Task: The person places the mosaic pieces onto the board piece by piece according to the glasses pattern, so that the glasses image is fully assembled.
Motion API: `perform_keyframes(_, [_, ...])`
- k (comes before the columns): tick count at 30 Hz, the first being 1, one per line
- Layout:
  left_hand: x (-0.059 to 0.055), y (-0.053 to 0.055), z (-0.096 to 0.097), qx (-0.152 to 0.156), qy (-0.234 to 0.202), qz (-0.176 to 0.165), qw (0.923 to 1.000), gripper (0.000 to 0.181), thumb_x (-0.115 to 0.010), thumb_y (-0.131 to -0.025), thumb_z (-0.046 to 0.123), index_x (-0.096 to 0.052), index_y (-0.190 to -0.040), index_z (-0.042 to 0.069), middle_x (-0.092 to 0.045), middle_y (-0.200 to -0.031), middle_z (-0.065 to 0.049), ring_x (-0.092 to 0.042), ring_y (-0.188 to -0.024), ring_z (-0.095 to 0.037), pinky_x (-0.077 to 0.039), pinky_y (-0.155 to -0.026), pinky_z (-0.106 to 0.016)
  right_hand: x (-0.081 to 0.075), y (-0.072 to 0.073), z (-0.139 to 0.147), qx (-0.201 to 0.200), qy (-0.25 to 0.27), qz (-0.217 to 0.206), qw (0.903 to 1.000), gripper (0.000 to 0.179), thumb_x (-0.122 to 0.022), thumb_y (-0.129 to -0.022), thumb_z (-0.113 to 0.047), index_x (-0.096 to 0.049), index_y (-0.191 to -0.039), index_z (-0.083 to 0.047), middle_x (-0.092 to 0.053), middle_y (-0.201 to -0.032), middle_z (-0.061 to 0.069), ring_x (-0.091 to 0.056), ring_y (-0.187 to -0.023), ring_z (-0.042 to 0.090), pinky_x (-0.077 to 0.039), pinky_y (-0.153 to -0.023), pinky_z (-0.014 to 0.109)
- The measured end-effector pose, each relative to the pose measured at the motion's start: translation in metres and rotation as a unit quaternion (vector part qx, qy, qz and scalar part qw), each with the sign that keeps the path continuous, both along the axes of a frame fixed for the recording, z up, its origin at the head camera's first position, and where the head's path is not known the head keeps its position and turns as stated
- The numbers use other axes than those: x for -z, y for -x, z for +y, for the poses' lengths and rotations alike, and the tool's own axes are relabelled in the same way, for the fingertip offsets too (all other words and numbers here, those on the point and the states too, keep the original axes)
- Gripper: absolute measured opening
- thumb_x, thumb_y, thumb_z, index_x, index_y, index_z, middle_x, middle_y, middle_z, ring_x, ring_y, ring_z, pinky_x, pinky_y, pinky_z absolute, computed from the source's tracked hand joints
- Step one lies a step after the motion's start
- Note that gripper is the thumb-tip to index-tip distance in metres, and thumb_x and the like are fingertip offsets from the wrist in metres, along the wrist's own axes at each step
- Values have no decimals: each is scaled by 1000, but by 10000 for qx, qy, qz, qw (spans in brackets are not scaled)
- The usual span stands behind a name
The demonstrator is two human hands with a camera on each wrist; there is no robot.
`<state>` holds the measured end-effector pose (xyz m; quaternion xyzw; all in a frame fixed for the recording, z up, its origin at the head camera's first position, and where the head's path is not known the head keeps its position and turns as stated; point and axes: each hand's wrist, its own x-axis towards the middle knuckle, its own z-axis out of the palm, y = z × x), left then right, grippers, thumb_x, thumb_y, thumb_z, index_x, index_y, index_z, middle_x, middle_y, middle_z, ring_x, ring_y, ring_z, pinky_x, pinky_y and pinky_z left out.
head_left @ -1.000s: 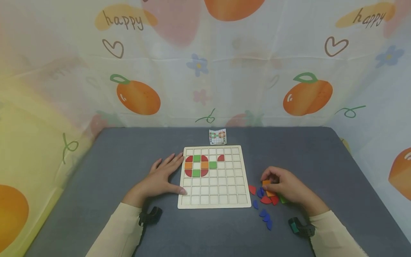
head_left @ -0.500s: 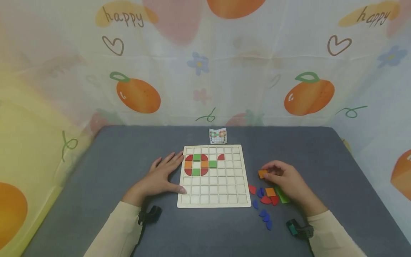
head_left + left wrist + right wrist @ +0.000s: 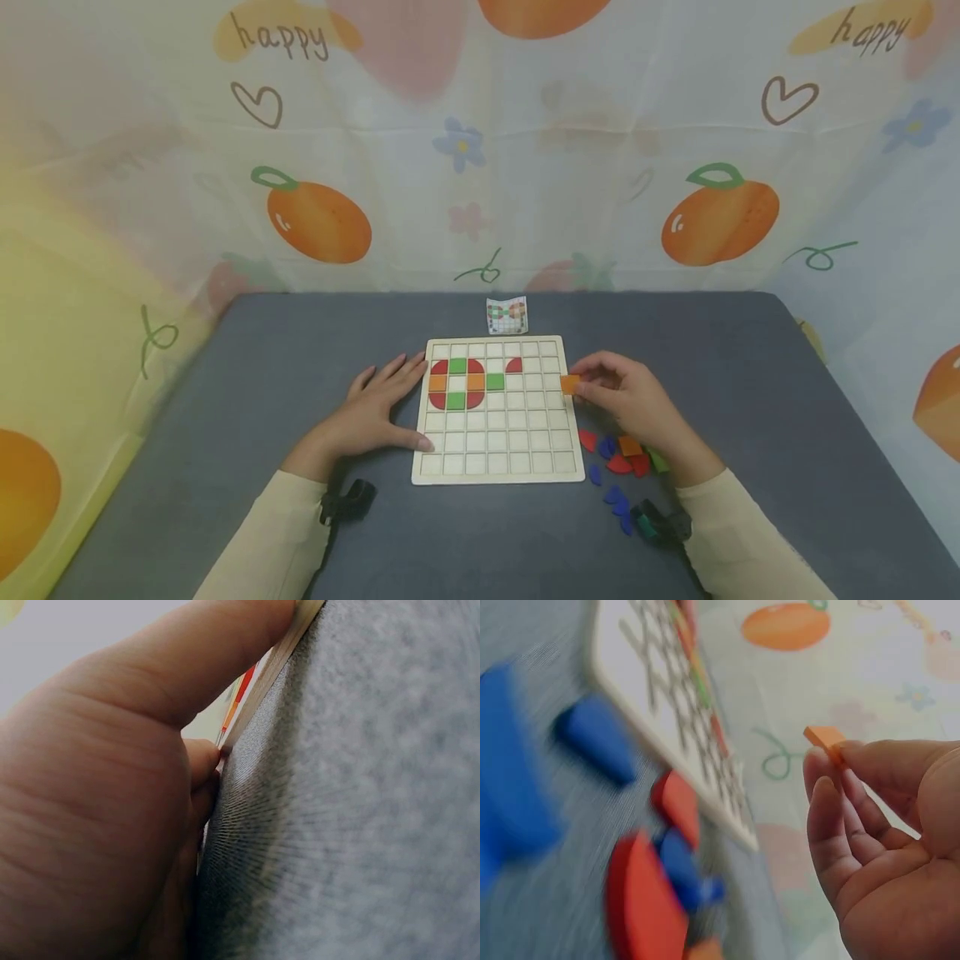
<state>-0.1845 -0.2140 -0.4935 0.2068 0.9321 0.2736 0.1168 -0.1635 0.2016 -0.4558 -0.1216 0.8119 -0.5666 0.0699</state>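
Orange tile (image 3: 570,385) sits at the right rim of the wooden board (image 3: 498,479), seeming raised above it, pinched between the thumb and fingers of the right hand (image 3: 626,396). From that hand the grid lies to the left, and the tile, roughly level with the row of the green square (image 3: 495,381), leads on that side; being square, it has no plain long axis (the right wrist view shows it aslant). On the board's far side the left hand (image 3: 375,417), grasping nothing, rests spread, fingertips along the left edge and thumb on the near-left part, so the right hand is much the nearer to the tile. Below the right hand lie a second orange piece (image 3: 630,447), red pieces (image 3: 588,441) and blue pieces (image 3: 613,497); a green piece (image 3: 657,459) is partly hidden by the right arm. Beyond the board, the card (image 3: 507,316) is too small to read in detail. Fingertips cover one end of the tile, and whether it touches the rim I cannot tell; the left wrist view cuts off most of the board.
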Motion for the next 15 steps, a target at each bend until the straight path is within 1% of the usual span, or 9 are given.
perform_keyframes(3, [1, 0, 0, 0, -10, 1, 10000, 133, -90, -73, 72, -26, -175, 15, -19, -180, 1, -5, -166, -32, 5, -124, -66, -5, 4, -10, 5, 70, 40, 10000, 19, -73, -106, -7, -73, -124, -2, -71, -109, 12, -73, -97, 39, -61, -88, 49])
perform_keyframes(7, [2, 0, 0, -4, -15, 7, 10000, 133, -90, -74, 73, -26, -175, 16, -18, -181, 2, -5, -166, -32, 5, -124, -66, -9, 12, -20, -6, 95, 47, 9999, 19, -74, -106, -9, -74, -124, -3, -72, -109, 10, -72, -97, 39, -59, -91, 51])
perform_keyframes(9, [2, 0, -1, 16, -14, 17, 10000, 133, -90, -74, 73, -26, -175, 16, -18, -181, 2, -4, -166, -31, 5, -124, -66, -10, 15, -26, -16, 106, 38, 9999, 18, -73, -106, -10, -74, -123, -3, -72, -108, 10, -71, -97, 39, -58, -91, 52])
perform_keyframes(12, [2, 1, -2, 67, -18, 49, 10000, 133, -91, -74, 73, -26, -175, 15, -18, -181, 1, -6, -166, -31, 4, -124, -66, -8, 21, -35, -5, 169, 33, 9999, 19, -73, -107, -10, -74, -123, -1, -72, -105, 11, -71, -97, 40, -58, -89, 54])
perform_keyframes(15, [2, 1, -3, 113, -10, 63, 9999, 133, -91, -74, 73, -26, -175, 15, -18, -181, 1, -7, -166, -32, 4, -124, -66, -3, 26, -43, 105, 127, -6, 9999, 18, -73, -107, -10, -74, -122, 0, -71, -101, 11, -71, -94, 38, -58, -84, 50])
